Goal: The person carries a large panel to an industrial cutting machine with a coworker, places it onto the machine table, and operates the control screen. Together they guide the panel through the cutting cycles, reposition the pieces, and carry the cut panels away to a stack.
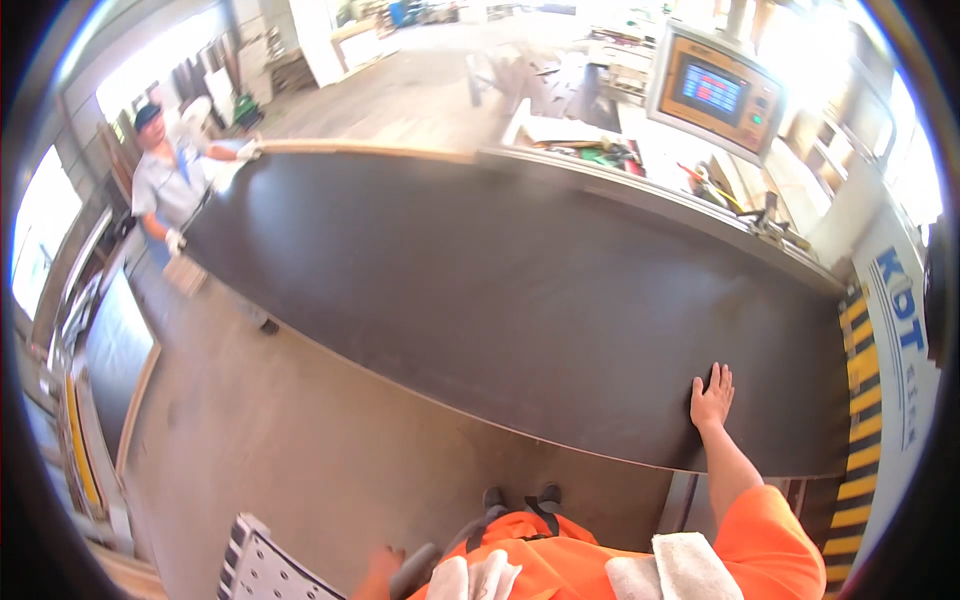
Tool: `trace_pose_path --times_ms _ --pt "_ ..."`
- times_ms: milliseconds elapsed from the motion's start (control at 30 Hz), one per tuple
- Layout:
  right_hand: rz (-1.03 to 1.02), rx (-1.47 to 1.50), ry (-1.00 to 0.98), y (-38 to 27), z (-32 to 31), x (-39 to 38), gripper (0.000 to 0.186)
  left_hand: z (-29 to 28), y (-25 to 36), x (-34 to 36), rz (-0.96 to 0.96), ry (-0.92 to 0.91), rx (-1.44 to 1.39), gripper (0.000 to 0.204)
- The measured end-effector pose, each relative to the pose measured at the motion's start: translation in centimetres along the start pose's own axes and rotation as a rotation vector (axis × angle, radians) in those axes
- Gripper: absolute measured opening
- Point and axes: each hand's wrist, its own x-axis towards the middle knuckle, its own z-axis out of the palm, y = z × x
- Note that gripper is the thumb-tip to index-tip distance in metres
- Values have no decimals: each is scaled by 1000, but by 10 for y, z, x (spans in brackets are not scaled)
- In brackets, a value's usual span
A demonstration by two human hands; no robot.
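A long dark brown panel (pixel 480 290) with a pale edge stretches from the far left to the machine at the right. My right hand (pixel 712 400) rests flat on its top near the right end, fingers spread and holding nothing. Low beside my body hangs my left hand (pixel 385 562), blurred by motion and away from the panel; its fingers cannot be made out. At the panel's far left end a co-worker (pixel 175 175) in a cap and pale gloves has both hands at its edge.
A machine with a yellow-and-black striped edge (pixel 860 400) stands at the right. Above the far side hangs a control screen (pixel 712 90). Another dark panel (pixel 120 350) leans at the left. A metal plate with holes (pixel 275 570) sits at lower left. Tools (pixel 720 190) lie beyond the panel.
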Motion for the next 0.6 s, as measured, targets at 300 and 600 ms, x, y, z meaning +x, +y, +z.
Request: trace_pose_path --times_ms 300,600 --pt "-4 6 10 8 -9 -4 66 16 98 61 72 -90 -520 48" --pt "20 19 5 5 -20 -10 65 -101 189 63 301 180 -652 50"
